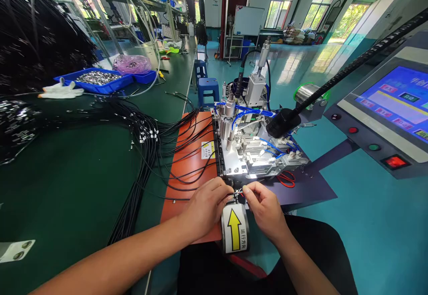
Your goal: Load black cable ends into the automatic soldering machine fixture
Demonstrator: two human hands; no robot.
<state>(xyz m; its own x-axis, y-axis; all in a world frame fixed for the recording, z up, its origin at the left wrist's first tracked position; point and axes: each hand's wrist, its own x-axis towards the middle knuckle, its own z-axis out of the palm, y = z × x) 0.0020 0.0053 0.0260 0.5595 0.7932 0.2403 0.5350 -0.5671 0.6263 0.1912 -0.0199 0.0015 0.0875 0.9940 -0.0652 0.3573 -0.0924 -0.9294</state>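
Note:
My left hand [206,203] is closed in a pinch on a black cable [179,199] near its end. From its fingertips stick out thin inner wires [238,192], pale and reddish. The fingers of my right hand [265,208] pinch the tips of these wires. Both hands are just above a round drum [245,237] with a yellow arrow label. Right behind them is a metal machine [249,152] with cylinders and blue tubes. More black cables run over the orange plate [187,141] toward its clamp edge.
A thick bundle of black cables [147,152] lies on the green table [83,165] at left. Behind it are a blue tray [117,85] of small metal parts and a white glove [62,91]. A control panel [377,125] stands at right, with a black lamp [284,122] over the machine.

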